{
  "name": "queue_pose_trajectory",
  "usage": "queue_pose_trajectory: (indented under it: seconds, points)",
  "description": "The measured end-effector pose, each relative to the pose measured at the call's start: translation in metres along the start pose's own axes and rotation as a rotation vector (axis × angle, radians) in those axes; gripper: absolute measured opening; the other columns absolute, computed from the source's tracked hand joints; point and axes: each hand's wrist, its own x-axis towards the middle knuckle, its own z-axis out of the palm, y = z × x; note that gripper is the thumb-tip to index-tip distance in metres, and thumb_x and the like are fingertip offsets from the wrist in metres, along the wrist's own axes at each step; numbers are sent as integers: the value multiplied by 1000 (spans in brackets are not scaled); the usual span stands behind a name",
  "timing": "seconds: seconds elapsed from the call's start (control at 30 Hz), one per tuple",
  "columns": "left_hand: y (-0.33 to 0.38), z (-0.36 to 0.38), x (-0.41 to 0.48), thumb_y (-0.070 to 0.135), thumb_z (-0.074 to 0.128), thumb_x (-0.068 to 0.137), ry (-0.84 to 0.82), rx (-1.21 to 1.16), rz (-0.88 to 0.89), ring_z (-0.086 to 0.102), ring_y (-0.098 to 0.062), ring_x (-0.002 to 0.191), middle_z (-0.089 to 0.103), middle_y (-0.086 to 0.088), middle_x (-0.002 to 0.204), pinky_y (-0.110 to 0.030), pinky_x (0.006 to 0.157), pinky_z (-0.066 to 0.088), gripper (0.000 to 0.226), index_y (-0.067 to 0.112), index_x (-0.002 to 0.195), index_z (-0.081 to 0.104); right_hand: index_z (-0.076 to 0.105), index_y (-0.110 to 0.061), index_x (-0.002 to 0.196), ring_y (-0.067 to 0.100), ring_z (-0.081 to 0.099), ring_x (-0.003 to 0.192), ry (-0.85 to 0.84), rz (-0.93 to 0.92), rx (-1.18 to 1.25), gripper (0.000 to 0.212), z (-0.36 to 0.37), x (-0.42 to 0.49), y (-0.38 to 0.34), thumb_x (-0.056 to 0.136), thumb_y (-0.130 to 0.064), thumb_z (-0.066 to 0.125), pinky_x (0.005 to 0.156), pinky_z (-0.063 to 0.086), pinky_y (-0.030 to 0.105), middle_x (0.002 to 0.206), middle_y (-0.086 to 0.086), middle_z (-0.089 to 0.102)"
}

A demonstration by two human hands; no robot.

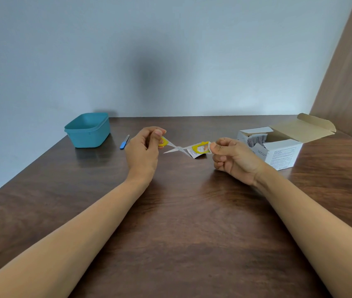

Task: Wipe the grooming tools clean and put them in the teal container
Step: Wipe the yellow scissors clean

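Two hands: both held up just over the dark brown wooden table point(181, 222), arms reaching in from the near edge.
Left hand point(143, 150): fingers curled, pinching one yellow loop of the scissors.
Right hand point(233, 158): fingers curled, pinching the other yellow loop through a small white wipe point(209, 147).
Task thing: small scissors with yellow plastic loops and thin silver blades point(179, 148), up in the air between the two hands, blades spread wide like a cross.
How to handle: looks very light and stiff, with sharp tips. Probably slippery once wet. Best held by the yellow loops, never by the blades. Wipe soft and floppy, so likely to slip off.
Under the scissors: torn white paper packet point(194, 154), flat on the wood, near the right hand.
Other tool: thin blue nail file point(124, 142), lying flat just beside the tub, not yet in it. Probably light and hard to lift off the wood; better picked up by one end.
Tub: teal plastic container with round corners point(89, 136), open on top, far left, close to the table's left edge and the back wall. Inside hard to see.
Box: white cardboard box with open flap point(282, 151), far right, packets inside.
Room to move: lots of bare wood from hands to tub, only the file near the way. Careful at the left edge.
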Motion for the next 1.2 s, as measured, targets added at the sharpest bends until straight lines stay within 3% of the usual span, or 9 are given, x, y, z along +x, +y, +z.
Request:
queue_pose_trajectory:
  seconds: [0.13,0.2,0.27,0.43,0.73,0.87,1.0,1.1,1.2]
  points:
    - [2,-6,7,17,52,98,-43,12,28,58,4,62,62,9,72,-8,66,48,18,16,92,70,37,-22,72,5,33,44,-30,21,-42,35,3,-2,0,85,3,59,47,32,17,53,-7,46]
    - [3,-12,14,18,52,98,-70,35,55,58,4,61,62,8,69,-15,69,51,19,17,91,70,36,-21,74,6,32,45,-48,33,-67,37,7,-3,2,83,6,59,46,32,17,52,-6,48]
    - [6,-16,17,18,50,98,-84,49,78,57,6,60,60,7,67,-14,67,48,22,16,91,70,35,-21,76,7,34,47,-79,38,-107,38,12,-5,4,80,7,61,46,33,16,53,-4,55]
    - [13,-19,20,12,46,100,-121,134,172,54,6,59,56,9,64,-5,61,38,27,16,87,69,35,-19,81,12,57,59,-115,25,-241,43,17,-6,8,78,12,63,51,35,19,68,7,72]
    - [28,-27,26,11,44,100,-232,226,272,52,7,61,54,7,63,-2,60,36,29,13,87,69,28,-23,76,15,56,62,-93,30,-227,51,17,-8,7,67,1,72,50,31,20,74,12,74]
    - [34,-28,27,12,44,101,-280,265,328,53,8,60,53,9,62,-4,57,35,29,14,86,69,27,-22,74,9,61,57,-166,26,-317,49,21,-13,4,75,9,65,51,29,21,69,7,73]
    - [37,-29,28,10,45,99,-347,296,360,52,3,60,52,10,62,-7,57,35,28,18,85,68,25,-20,74,14,67,62,-246,-45,-435,54,27,-17,5,75,15,65,51,33,20,68,12,72]
    - [38,-26,24,11,47,98,-351,304,384,51,3,61,52,11,62,-7,58,35,26,14,85,70,24,-19,73,16,68,62,-234,-106,-466,58,34,-16,10,71,20,67,58,44,17,67,11,72]
    - [38,-19,16,17,46,93,-362,294,410,51,4,63,53,15,63,-6,60,35,27,13,84,71,25,-18,74,16,62,60,-190,-142,-430,56,38,-13,14,73,17,68,57,38,24,70,10,73]
